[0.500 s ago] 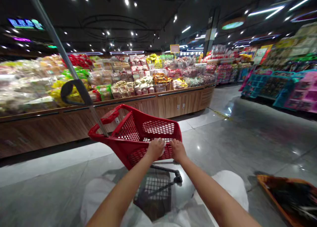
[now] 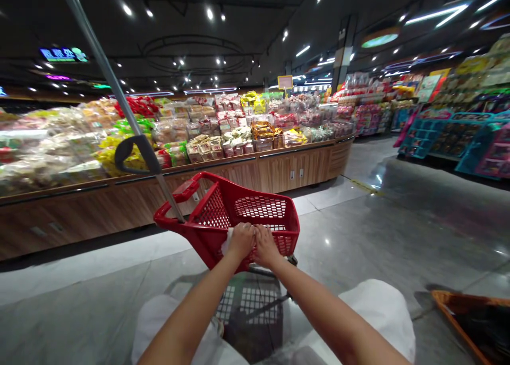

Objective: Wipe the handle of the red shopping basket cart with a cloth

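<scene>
A red plastic shopping basket [image 2: 263, 208] on wheels stands on the floor in front of me, tilted, and nothing shows inside it. Its grey pull handle [image 2: 131, 115] with a black loop grip [image 2: 133, 152] slants up to the upper left. My left hand [image 2: 240, 240] is closed on a white cloth [image 2: 227, 243] pressed against the basket's near rim. My right hand [image 2: 265, 248] touches it on the right, fingers curled over the same rim.
A long wooden display counter [image 2: 255, 173] piled with packaged snacks runs behind the basket. Coloured shelves [image 2: 438, 134] line the right side beyond an aisle of glossy floor tiles [image 2: 398, 221]. An orange basket [image 2: 470, 322] lies at the lower right. My white-clad knees [image 2: 378, 306] frame the bottom.
My right hand has slid left along the rim until it touches my left hand. The basket now sits slightly further right and up in view.
</scene>
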A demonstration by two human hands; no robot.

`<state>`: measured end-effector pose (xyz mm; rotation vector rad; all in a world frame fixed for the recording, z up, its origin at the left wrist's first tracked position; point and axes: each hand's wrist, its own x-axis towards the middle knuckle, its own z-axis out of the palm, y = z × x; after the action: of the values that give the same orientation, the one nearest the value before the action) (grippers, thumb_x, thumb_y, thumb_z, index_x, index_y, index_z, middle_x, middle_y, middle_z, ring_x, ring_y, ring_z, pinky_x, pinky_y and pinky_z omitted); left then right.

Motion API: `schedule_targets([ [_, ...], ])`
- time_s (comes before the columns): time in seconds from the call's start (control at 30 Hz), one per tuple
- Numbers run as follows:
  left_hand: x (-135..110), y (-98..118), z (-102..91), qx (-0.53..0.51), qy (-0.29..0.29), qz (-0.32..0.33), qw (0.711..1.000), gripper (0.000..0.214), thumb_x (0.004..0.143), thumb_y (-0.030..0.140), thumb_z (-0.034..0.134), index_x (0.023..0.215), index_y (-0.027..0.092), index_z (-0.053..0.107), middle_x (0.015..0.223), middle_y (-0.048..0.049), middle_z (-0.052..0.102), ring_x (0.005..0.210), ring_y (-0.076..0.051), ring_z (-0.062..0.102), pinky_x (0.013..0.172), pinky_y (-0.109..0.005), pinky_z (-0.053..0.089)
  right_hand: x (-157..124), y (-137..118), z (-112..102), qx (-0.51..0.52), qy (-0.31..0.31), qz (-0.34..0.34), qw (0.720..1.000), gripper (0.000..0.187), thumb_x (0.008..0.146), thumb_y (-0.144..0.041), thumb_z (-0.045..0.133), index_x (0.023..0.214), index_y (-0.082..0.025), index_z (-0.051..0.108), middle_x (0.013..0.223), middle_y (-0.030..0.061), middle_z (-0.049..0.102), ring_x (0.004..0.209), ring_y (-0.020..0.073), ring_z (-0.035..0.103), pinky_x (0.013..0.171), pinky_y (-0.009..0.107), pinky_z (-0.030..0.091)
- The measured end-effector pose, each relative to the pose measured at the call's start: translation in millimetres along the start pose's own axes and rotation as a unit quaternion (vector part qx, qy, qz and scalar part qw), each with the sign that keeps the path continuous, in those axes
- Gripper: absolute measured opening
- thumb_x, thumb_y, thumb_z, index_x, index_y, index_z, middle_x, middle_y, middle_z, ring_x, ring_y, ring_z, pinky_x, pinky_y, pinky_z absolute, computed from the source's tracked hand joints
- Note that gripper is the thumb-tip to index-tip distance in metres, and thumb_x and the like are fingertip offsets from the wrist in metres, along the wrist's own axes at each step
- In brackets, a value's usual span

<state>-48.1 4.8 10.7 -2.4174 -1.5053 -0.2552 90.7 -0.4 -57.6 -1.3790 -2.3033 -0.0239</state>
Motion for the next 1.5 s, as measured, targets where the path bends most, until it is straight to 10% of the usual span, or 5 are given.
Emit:
schedule_targets([
  [0.7, -70, -154, -62.1, 0.075, 0.116, 0.204, 0.969, 0.040, 0.087, 0.008, 0.037, 0.119, 0.021, 0.058, 0.123, -0.0082, 0.060, 0.117, -0.020, 0.051, 0.104, -0.041, 0.041, 21, 56, -32, -0.049, -0.097, 0.110, 0.988, 0.066, 0.069, -0.015, 0.053, 0.133, -0.011, 0.039, 0.144, 0.0164, 0.036, 0.135, 0.0242, 0.025, 0.112, 0.052, -0.002],
  [0.93, -98, -196, -99.5, 0.041, 0.100, 0.079, 0.991, 0.045, 0.079, 0.012, 0.041, 0.119, 0.021, 0.059, 0.123, -0.0063, 0.060, 0.118, -0.021, 0.052, 0.105, -0.041, 0.040, 14, 72, -36, -0.083, -0.113, 0.166, 0.976, 0.064, 0.073, -0.017, 0.049, 0.135, -0.010, 0.037, 0.147, 0.0171, 0.030, 0.138, 0.0243, 0.020, 0.112, 0.051, -0.001],
  [1.1, -76, -177, -104.1, -0.029, 0.075, -0.044, 0.996, 0.045, 0.074, 0.012, 0.041, 0.112, 0.020, 0.063, 0.121, -0.0060, 0.061, 0.114, -0.021, 0.054, 0.101, -0.038, 0.043, 19, 38, -41, -0.075, -0.115, 0.213, 0.967, 0.075, 0.071, -0.022, 0.055, 0.139, -0.004, 0.030, 0.149, 0.0252, 0.020, 0.141, 0.0333, 0.009, 0.109, 0.056, 0.001],
  [1.3, -56, -118, -94.6, -0.072, 0.101, -0.077, 0.989, 0.039, 0.070, 0.010, 0.044, 0.101, 0.019, 0.065, 0.111, -0.0066, 0.064, 0.109, -0.023, 0.055, 0.103, -0.042, 0.040, 58, -82, -45, 0.116, 0.001, -0.014, 0.993, 0.085, 0.070, -0.037, 0.058, 0.142, -0.012, 0.020, 0.147, 0.0181, 0.027, 0.137, 0.0295, 0.017, 0.111, 0.051, 0.006],
  [1.5, -58, -73, -94.9, -0.123, 0.152, -0.054, 0.979, 0.042, 0.071, 0.008, 0.044, 0.108, 0.017, 0.062, 0.115, -0.0088, 0.063, 0.113, -0.024, 0.053, 0.106, -0.041, 0.037, 65, -102, -44, 0.234, 0.179, 0.182, 0.938, 0.040, 0.081, -0.038, 0.046, 0.116, -0.019, 0.043, 0.110, 0.0112, 0.056, 0.113, 0.0303, 0.041, 0.105, 0.054, 0.015],
])
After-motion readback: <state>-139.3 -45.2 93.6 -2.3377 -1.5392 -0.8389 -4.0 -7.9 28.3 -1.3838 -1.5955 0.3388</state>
